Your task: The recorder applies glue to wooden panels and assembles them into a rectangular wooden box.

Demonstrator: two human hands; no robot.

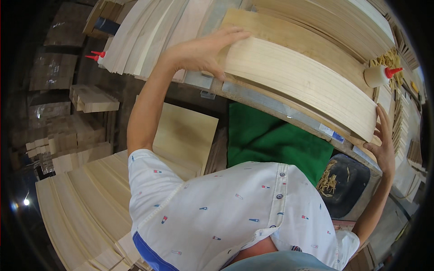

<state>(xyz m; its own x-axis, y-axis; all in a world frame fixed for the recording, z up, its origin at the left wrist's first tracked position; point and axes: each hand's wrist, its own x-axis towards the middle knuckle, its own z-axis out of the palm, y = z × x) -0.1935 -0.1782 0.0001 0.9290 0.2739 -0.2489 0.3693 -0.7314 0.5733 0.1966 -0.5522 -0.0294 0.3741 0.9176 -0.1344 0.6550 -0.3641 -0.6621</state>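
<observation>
A long pale wooden board (303, 77) lies across the near edge of the workbench in front of me. My left hand (205, 49) grips its left end, thumb at the near edge and fingers over the far side. At the opposite end, my right hand (383, 140) curls round the board's right edge, fingers against the end face. Behind the board sits a wider, yellowish wooden panel (271, 27). A white glue bottle (376, 76) with a red nozzle stands or leans beyond the board's right end; I cannot tell which.
Stacked thin boards fill the bench's far side (325, 22), and more planks (149, 31) lie at its left. Red-tipped bottles (100, 57) show beside those. Green cloth (271, 133) hangs below the edge. A black bin (346, 185) holds yellowish strips. Large wooden sheets (86, 203) are piled at lower left.
</observation>
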